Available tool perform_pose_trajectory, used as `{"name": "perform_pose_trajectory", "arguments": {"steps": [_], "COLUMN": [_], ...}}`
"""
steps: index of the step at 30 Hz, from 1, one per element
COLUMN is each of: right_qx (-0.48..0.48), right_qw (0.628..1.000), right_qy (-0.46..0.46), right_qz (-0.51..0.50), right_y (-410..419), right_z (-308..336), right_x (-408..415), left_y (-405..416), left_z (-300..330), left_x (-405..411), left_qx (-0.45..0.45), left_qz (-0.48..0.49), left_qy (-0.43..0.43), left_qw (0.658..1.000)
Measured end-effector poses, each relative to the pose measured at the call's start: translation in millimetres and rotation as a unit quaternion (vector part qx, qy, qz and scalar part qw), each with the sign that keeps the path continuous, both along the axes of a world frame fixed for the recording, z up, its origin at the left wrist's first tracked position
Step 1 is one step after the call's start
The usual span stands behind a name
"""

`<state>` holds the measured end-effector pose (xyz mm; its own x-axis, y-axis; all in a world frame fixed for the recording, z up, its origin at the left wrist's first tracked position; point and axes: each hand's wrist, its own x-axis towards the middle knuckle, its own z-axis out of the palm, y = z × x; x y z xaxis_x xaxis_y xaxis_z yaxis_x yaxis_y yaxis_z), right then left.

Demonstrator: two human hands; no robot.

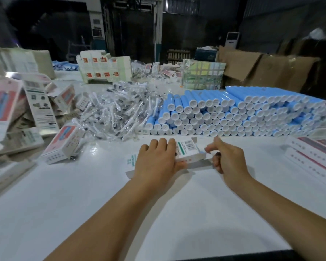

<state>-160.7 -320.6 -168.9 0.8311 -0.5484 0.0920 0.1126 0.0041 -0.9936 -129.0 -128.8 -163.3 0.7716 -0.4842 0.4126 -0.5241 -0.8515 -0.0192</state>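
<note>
We work at one broad white table [83,204], smooth and slightly glossy. Far right on it lies the largest mass: one stack of blue tubes [243,113], round plastic cylinders with white end caps facing us, piled several layers high, too many to count one by one. Left of the tubes spreads one loose heap of brush heads [117,113], each sealed in crinkled clear film. At the left edge is a tumbled pile of printed cartons [6,104], rectangular white card with red panels. One closed box [64,146] lies apart from the pile, nearer the middle. Near right, flat cartons [312,155] lie stacked, blurred.

Between our two hands, near the middle of the table and just in front of the tubes, is the single carton [188,150]. It is thin white card with a barcode and a green stripe. Our left hand [156,161] lies over its left half, four fingers curled across the top and the thumb against the near side, holding it. Our right hand [228,157] is narrow, with curled fingers and thumb pinching the carton's right end.
</note>
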Motion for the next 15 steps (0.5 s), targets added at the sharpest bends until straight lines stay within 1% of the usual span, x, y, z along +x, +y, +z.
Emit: {"name": "perform_pose_trajectory", "arguments": {"steps": [2, 5, 7, 9, 11, 13, 15], "right_qx": [0.018, 0.074, 0.084, 0.046, -0.016, -0.086, -0.175], "right_qw": [1.0, 0.996, 0.995, 0.997, 0.998, 0.995, 0.978], "right_qy": [0.011, 0.015, 0.007, -0.006, -0.021, -0.049, -0.088], "right_qz": [-0.009, -0.043, -0.06, -0.067, -0.052, -0.006, 0.074], "right_y": [-0.4, -5.7, -8.0, -3.8, 8.0, 30.0, 61.4], "right_z": [0.4, 1.5, 4.7, 15.1, 31.1, 50.4, 66.8], "right_x": [0.7, 1.7, 4.1, 8.0, 15.3, 25.5, 38.6], "left_y": [2.5, 4.1, 3.1, 2.0, 1.6, 1.6, 4.1], "left_z": [0.0, 0.2, 1.7, 3.7, 4.4, 3.4, 6.6], "left_x": [0.4, 1.1, 0.4, 0.2, 0.0, -0.3, -3.4], "left_qx": [-0.007, -0.015, 0.0, 0.007, 0.014, 0.007, 0.016], "left_qz": [-0.004, -0.008, -0.004, -0.007, -0.016, -0.026, -0.036], "left_qy": [-0.006, 0.004, 0.013, 0.026, 0.036, 0.031, 0.023], "left_qw": [1.0, 1.0, 1.0, 1.0, 0.999, 0.999, 0.999]}}
